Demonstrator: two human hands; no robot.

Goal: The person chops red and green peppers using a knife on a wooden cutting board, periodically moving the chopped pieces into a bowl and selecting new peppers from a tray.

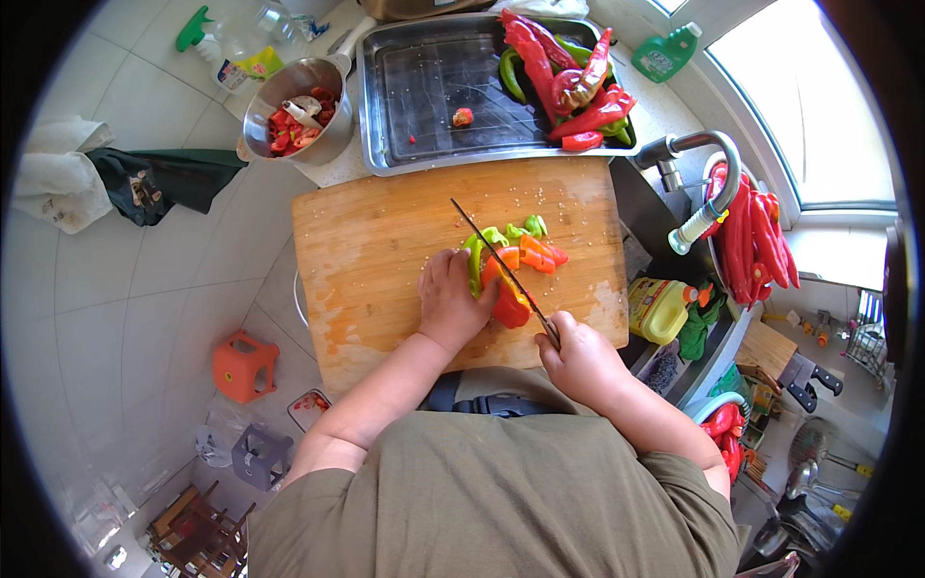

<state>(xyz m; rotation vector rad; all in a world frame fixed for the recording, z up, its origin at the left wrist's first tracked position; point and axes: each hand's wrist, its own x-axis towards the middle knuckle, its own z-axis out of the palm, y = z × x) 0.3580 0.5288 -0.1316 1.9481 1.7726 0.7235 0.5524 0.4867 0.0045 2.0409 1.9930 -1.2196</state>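
My right hand grips the handle of a kitchen knife, seen nearly edge-on, its blade slanting up and left across the peppers. With my left hand I hold down a green pepper piece and a red-orange pepper piece just left of the blade. Cut orange pepper pieces and green pepper pieces lie to the right of the knife. Underneath is a wooden cutting board sprinkled with pale seeds. The blade hides part of the pepper.
Behind the board sits a metal tray with whole red peppers and green ones. A steel pot of cut peppers stands back left. To the right are a faucet, a yellow jug and more red peppers.
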